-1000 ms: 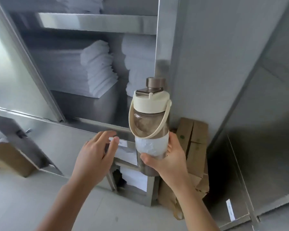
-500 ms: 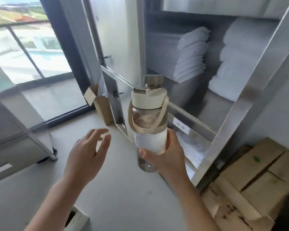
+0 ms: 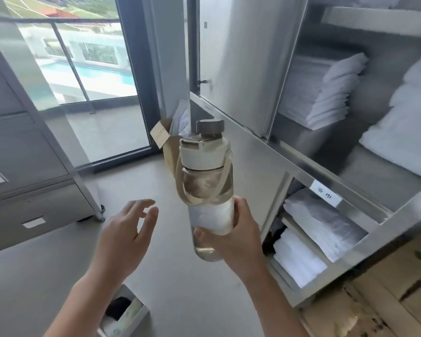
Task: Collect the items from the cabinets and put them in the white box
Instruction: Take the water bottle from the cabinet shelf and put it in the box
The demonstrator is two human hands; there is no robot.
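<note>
Bottle gripped in one hand, in the air beside the open cabinet.

The fingers [image 3: 241, 209] of the right hand [image 3: 231, 239] were curled round the lower body of the bottle [image 3: 204, 181], which was slightly tilted with its cream lid uppermost. The left hand [image 3: 122, 237] hung beside it, fingers spread and loose, holding nothing. The white box [image 3: 141, 317] stood on the floor below the left forearm and held one dark item and some pale ones, blurred. The cabinet [image 3: 326, 176] shelves held folded white towels [image 3: 333, 93]. Half a second before, we saw less of the white box; the grip was unchanged.
</note>
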